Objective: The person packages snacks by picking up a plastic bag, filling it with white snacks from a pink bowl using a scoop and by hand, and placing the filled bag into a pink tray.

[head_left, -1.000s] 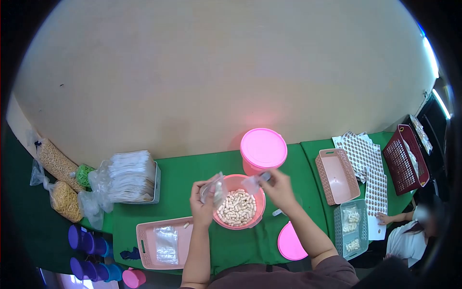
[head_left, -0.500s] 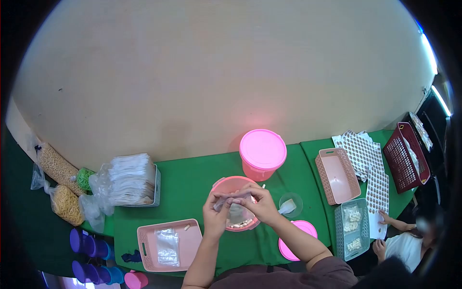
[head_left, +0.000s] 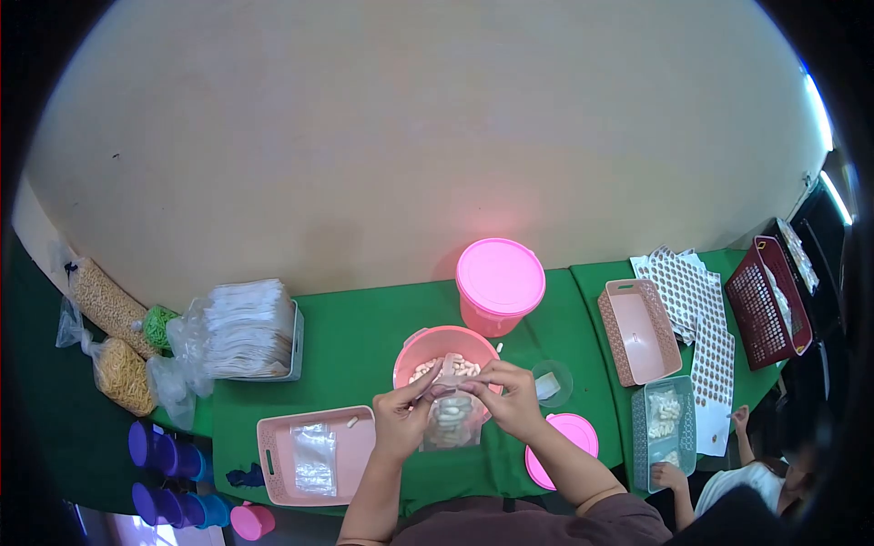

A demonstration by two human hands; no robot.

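"Clear plastic bag [head_left: 451,428]: where is it now?"

"Hanging before the near rim of the pink tub [head_left: 403,362]; I can't tell if they touch. My left hand [head_left: 403,420] and right hand [head_left: 512,396] are close together, both pinching its mouth."

"What's changed?"

"Half a second ago I had it bunched over the tub; now it hangs lower, pale pieces showing inside. I'd judge it filled, with the mouth being worked."

"And around you?"

"Green cloth [head_left: 364,337] covers the table. A pink tray [head_left: 271,482] of flat bags [head_left: 314,460] sits at its near left corner, a lidded pink bucket [head_left: 499,287] by its far edge, against a bare wall [head_left: 437,136]. Right, a co-worker's hand [head_left: 669,476] has moved to the teal basket [head_left: 643,437]."
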